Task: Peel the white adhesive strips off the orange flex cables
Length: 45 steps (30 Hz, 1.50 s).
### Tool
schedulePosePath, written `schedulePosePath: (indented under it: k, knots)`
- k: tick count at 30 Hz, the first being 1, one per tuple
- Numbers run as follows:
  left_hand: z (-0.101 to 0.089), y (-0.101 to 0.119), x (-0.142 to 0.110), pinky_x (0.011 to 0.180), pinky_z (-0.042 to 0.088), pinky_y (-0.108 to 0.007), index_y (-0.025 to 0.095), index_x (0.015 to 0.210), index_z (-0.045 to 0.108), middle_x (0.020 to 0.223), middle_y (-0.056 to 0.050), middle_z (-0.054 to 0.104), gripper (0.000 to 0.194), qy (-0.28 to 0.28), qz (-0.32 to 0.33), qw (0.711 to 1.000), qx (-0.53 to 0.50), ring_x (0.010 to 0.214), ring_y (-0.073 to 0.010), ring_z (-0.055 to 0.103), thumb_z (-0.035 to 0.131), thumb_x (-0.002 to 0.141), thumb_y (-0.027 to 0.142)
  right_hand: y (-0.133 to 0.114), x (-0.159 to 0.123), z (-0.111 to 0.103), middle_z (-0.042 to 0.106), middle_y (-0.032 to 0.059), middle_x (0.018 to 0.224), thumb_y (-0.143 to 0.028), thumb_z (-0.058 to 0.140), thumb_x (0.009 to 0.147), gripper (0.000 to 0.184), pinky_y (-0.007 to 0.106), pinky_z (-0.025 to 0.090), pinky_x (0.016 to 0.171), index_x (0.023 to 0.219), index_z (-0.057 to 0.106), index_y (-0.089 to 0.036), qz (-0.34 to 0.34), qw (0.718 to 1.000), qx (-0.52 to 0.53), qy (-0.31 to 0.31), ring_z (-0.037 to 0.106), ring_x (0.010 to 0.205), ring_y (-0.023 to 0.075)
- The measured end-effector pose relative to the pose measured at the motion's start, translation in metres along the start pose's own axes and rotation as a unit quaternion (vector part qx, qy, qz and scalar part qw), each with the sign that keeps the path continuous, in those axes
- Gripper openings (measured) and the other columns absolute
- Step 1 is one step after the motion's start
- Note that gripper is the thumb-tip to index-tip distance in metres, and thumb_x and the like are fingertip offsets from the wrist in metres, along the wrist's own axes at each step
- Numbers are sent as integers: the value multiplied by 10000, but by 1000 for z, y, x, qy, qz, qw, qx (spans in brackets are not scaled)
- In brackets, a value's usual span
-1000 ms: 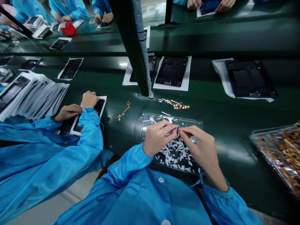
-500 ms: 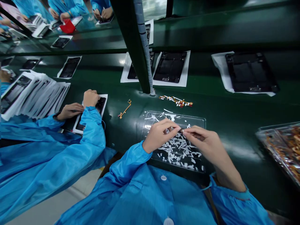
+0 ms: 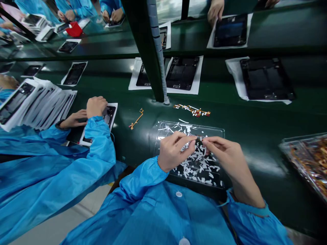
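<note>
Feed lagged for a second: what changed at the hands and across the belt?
A white strip now hangs between left hand and right hand, fingertips slightly apart. Across the belt, another person's hand has set a black panel down. Clear tray and loose flex cable unchanged.

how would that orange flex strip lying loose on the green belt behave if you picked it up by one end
The orange flex strip looks thin and narrow, so it would probably droop and weigh almost nothing. Its bent shape and small end tabs suggest it could kink or snag. Lying flat on the glossy green belt, it may be fiddly to lift.
</note>
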<state>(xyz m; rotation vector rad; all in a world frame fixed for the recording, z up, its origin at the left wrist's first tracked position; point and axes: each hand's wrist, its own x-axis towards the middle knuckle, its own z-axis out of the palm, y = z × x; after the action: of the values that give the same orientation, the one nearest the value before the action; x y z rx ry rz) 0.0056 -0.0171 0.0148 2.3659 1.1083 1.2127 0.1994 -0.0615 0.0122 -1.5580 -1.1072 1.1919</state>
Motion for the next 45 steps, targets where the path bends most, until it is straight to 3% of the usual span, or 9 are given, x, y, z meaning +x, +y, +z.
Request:
schedulePosePath:
  k: [2, 9, 24, 27, 30, 32, 36, 39, 45]
  knots:
    - [0, 0, 0, 621, 508, -241, 220, 1014, 736, 829, -15, 714, 118, 4, 10, 1000, 16, 656, -102, 643, 640, 951, 248, 0, 0, 1, 661, 11, 629, -489, 771, 816, 279, 287, 519, 555, 878, 764, -217, 8, 1000, 12, 5, 620, 583, 167]
    - [6, -1, 0, 635, 476, -272, 209, 1000, 727, 820, -9, 726, 132, -71, 52, 994, 71, 724, -131, 666, 603, 980, 250, -3, -4, 3, 665, 3, 637, -462, 777, 825, 248, 288, 528, 626, 888, 775, -222, 6, 999, 36, -24, 630, 611, 160]
    - [9, -4, -1, 631, 445, -274, 189, 901, 690, 824, -2, 715, 123, -73, 64, 989, 111, 712, -138, 666, 570, 927, 182, 1, -3, 8, 688, 19, 682, -503, 722, 859, 310, 277, 507, 605, 915, 770, -202, 7, 999, -13, -48, 626, 629, 164]
    - [4, -14, -4, 632, 440, -264, 184, 881, 691, 829, -9, 707, 125, -69, 24, 993, 94, 713, -131, 653, 571, 910, 175, 6, -4, 1, 716, 36, 770, -512, 705, 870, 323, 284, 508, 631, 934, 759, -200, 0, 998, -41, -38, 645, 681, 177]
    - [-2, -20, -2, 620, 441, -251, 176, 808, 689, 821, -17, 691, 150, -88, -82, 993, 21, 676, -112, 617, 589, 916, 204, 10, -5, -8, 734, 50, 877, -515, 670, 897, 313, 311, 508, 711, 922, 749, -213, -23, 995, -92, -30, 663, 789, 205]
    - [-5, -19, 1, 618, 456, -239, 181, 901, 711, 902, -30, 702, 107, -131, -145, 978, -72, 719, -115, 629, 632, 918, 252, 9, -4, -9, 734, 46, 913, -506, 646, 918, 295, 329, 500, 775, 911, 746, -228, -49, 990, -122, -42, 659, 856, 217]
    - [-4, -15, 9, 700, 500, -254, 204, 993, 729, 948, -28, 741, 114, -189, -157, 947, -207, 874, -148, 669, 628, 946, 225, 3, -2, -3, 744, 39, 958, -496, 640, 929, 276, 346, 497, 827, 947, 750, -244, -67, 988, -123, -71, 661, 902, 222]
    - [-7, -18, 13, 793, 508, -287, 191, 909, 731, 898, -18, 756, 115, -151, -148, 957, -200, 877, -151, 663, 623, 945, 173, 3, -3, -3, 756, 54, 1016, -499, 670, 910, 288, 365, 506, 844, 1007, 760, -243, -55, 988, -119, -85, 674, 934, 237]
    - [-14, -25, 18, 780, 531, -283, 185, 949, 728, 935, -39, 739, 147, -54, -144, 979, -135, 894, -152, 673, 589, 951, 139, 15, -7, -10, 772, 62, 977, -517, 722, 861, 296, 367, 525, 804, 939, 786, -239, -31, 992, -104, -72, 699, 902, 246]
